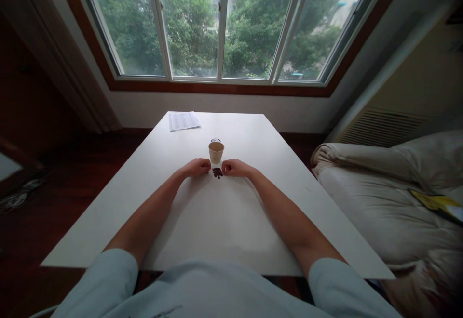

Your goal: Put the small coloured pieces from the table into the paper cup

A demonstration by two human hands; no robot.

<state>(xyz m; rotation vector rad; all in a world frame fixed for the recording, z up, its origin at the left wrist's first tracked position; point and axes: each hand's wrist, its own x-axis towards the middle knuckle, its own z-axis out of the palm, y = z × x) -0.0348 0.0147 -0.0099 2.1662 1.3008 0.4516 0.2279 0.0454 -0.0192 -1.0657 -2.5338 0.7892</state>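
A small heap of dark brown beans point(217, 172) lies on the white table point(217, 226), between my two hands. Just behind the heap a tan paper cup point(216, 154) stands upright with its mouth up. My left hand point(198, 167) rests on the table at the heap's left side, its fingers curled closed. On the right side my right hand point(235, 167) is curled closed too, its fingertips at the edge of the beans. What either hand may hold between its fingers is too small to make out.
Behind the cup lies a small ring-shaped item point(215, 140). Printed sheets of paper point(183, 121) lie at the table's far left corner. A beige sofa point(361, 188) stands along the right side, and a wide window point(220, 29) is beyond the table.
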